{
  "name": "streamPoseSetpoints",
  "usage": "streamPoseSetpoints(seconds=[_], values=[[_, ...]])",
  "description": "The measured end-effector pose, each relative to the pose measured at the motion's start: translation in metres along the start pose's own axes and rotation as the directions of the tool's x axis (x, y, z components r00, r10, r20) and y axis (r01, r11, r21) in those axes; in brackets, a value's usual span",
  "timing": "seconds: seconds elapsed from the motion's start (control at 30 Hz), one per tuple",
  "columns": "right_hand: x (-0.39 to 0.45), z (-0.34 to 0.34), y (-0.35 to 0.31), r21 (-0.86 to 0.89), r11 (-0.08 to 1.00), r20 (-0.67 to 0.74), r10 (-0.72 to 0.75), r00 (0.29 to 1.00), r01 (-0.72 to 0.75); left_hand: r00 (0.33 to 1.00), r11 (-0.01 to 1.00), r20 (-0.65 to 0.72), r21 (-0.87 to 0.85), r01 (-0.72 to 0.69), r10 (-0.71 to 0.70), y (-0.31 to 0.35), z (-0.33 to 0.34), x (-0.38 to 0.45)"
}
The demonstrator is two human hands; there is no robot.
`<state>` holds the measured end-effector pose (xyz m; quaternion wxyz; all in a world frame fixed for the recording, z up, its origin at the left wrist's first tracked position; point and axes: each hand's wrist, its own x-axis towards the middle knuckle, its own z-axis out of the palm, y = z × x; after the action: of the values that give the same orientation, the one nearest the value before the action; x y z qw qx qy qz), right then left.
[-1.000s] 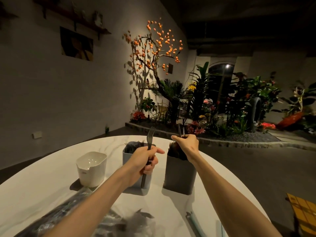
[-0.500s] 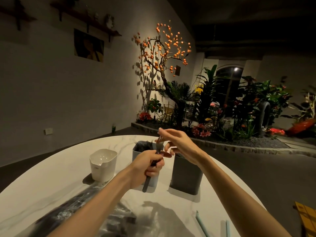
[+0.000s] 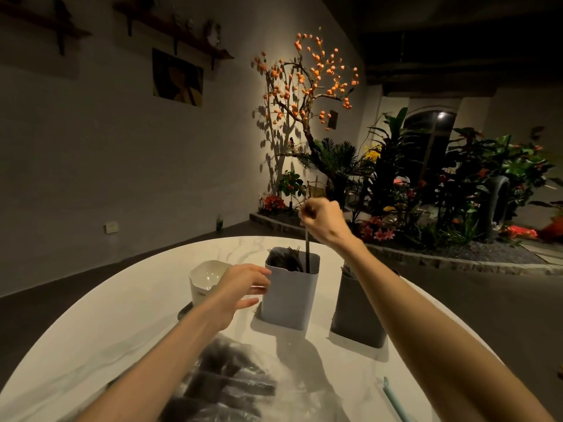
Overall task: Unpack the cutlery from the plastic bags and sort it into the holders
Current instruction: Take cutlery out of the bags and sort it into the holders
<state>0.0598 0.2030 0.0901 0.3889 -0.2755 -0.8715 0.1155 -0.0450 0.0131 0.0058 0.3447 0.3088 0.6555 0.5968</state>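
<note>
Looks like a dim restaurant or café hall, not a home. I'm at a round white marble table (image 3: 91, 339) with cutlery holders on it. Far side: a stone-edged indoor garden bed (image 3: 426, 257) with palms and red flowers, plus a spotlit tree with orange fruit (image 3: 307, 83). Left wall has shelves (image 3: 179, 38) and a picture (image 3: 177, 77). Dark floor, arched doorway (image 3: 432, 129) far right.

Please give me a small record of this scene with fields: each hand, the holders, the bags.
right hand: pinches the top of a dark fork, handle down into the light grey holder
left hand: open, beside the light grey holder
dark grey holder: right of it, upright
white holder: left, behind the left hand
plastic bags: near edge of table, dark cutlery inside
</note>
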Motion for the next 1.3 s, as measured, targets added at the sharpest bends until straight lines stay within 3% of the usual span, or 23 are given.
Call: streamPoseSetpoints(seconds=[0.1,0.23,0.4,0.47,0.57,0.7,0.8,0.9,0.93,0.97,1.1,1.17,1.23,1.3], values=[[-0.009,0.036,0.018,-0.108,0.989,0.147,0.120,0.982,-0.105,1.000,1.000,0.027,0.014,0.012,-0.012,-0.004,-0.004,0.004],[-0.021,0.055,0.030,-0.090,0.966,0.241,0.258,0.936,-0.243,0.999,0.999,0.042,0.030,0.024,-0.025,-0.009,-0.013,0.001],[-0.023,0.027,0.020,-0.032,0.979,0.157,0.201,0.967,-0.199,0.999,0.999,0.021,0.045,0.024,-0.025,-0.007,-0.025,-0.009],[-0.030,0.010,0.008,0.018,0.983,0.185,0.176,0.967,-0.182,0.999,0.998,0.047,0.064,0.007,-0.010,-0.002,-0.027,-0.018],[-0.055,-0.012,-0.016,0.066,0.988,0.336,0.106,0.936,-0.136,0.994,0.991,0.104,0.126,-0.041,0.028,-0.001,-0.028,-0.035],[-0.116,-0.027,-0.041,0.073,0.993,0.550,0.033,0.834,-0.087,0.968,0.933,0.231,0.320,-0.167,0.095,-0.014,-0.029,-0.069],[-0.172,-0.026,-0.050,0.143,0.983,0.685,-0.012,0.728,-0.119,0.911,0.735,0.413,0.620,-0.275,-0.007,-0.036,-0.026,-0.110],[-0.223,-0.017,-0.052,0.143,0.978,0.751,-0.009,0.660,-0.150,0.894,0.304,0.443,0.863,-0.404,-0.069,-0.066,-0.024,-0.145],[-0.237,-0.014,-0.052,0.145,0.977,0.752,-0.004,0.659,-0.159,0.902,0.253,0.431,0.877,-0.408,-0.038,-0.075,-0.025,-0.151],[-0.248,-0.011,-0.052,0.149,0.975,0.750,-0.001,0.661,-0.167,0.910,0.283,0.414,0.872,-0.399,0.010,-0.081,-0.027,-0.155],[-0.279,-0.003,-0.059,0.131,0.984,0.728,-0.011,0.686,-0.124,0.934,0.639,0.191,0.687,-0.347,0.303,-0.074,-0.037,-0.165],[-0.285,-0.001,-0.067,0.144,0.982,0.732,-0.024,0.681,-0.120,0.923,0.735,0.081,0.580,-0.351,0.377,-0.057,-0.047,-0.170],[-0.286,0.001,-0.076,0.160,0.980,0.735,-0.039,0.677,-0.116,0.906,0.648,0.120,0.662,-0.377,0.405,-0.042,-0.057,-0.176],[-0.285,0.004,-0.084,0.191,0.973,0.729,-0.050,0.683,-0.132,0.893,0.345,0.207,0.869,-0.356,0.401,-0.036,-0.066,-0.183]])
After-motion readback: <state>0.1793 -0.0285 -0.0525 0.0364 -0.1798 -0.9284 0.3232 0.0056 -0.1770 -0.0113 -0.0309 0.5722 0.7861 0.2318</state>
